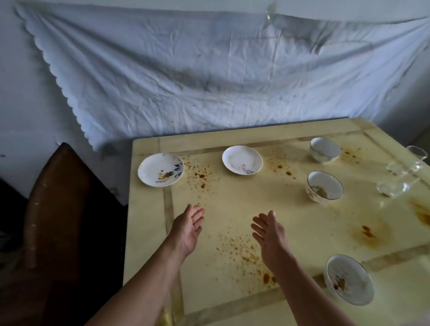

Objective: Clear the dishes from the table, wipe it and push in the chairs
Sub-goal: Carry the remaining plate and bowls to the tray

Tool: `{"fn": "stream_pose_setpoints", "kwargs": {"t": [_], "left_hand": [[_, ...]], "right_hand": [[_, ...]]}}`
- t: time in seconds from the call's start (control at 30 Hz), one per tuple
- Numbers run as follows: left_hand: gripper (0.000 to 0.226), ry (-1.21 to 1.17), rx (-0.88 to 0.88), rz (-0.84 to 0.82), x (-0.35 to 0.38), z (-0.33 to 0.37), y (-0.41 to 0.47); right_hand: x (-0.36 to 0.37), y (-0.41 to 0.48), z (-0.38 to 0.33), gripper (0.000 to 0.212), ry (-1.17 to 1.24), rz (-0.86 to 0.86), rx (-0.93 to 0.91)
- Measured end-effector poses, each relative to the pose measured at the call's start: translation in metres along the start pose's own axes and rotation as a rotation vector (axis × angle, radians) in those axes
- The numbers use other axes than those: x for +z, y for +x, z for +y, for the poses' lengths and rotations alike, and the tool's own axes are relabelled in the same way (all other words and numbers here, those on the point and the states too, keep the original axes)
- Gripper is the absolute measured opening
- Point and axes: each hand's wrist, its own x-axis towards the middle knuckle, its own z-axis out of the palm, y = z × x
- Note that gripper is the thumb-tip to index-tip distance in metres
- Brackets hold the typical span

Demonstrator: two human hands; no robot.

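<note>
Everywhere, brown crumbs on table [232, 137]

the table [257, 135] top is smooth and glossy, pale yellow, like polished stone or laminate; which, i cannot tell. orange-brown specks [202, 176] and smears dull it. the left plate [160, 169] and middle plate [242, 159] are shiny white glazed ceramic. the far bowl [325, 149], middle bowl [324, 186] and near bowl [349, 279] are the same glazed ware, the last two with thin gold-toned rims. the glasses [406, 175], far right, are clear glass. the chair [56, 196], left, is dark wood with a slight sheen. the sheet [204, 71] is matt, creased cloth on a matt wall [6, 99].
</note>
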Motion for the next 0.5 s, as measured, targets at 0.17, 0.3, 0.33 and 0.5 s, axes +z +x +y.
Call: {"fn": "stream_pose_setpoints", "kwargs": {"t": [0.17, 0.3, 0.33, 0.5], "left_hand": [[0.047, -0.118, -0.012, 0.113, -0.022, 0.028, 0.039], [0.041, -0.247, 0.004, 0.236, -0.04, 0.044, 0.072], [0.039, -0.278, 0.01, 0.271, -0.044, 0.05, 0.082], [0.016, -0.422, 0.008, 0.415, -0.058, 0.071, 0.131]], "right_hand": [[0.035, 0.05, -0.008, 0.053, -0.019, -0.012, 0.054], [0.058, 0.096, -0.018, 0.051, -0.021, -0.028, 0.097], [0.063, 0.112, -0.021, 0.05, -0.025, -0.033, 0.109], [0.083, 0.172, -0.036, 0.04, 0.016, -0.023, 0.196]]}}
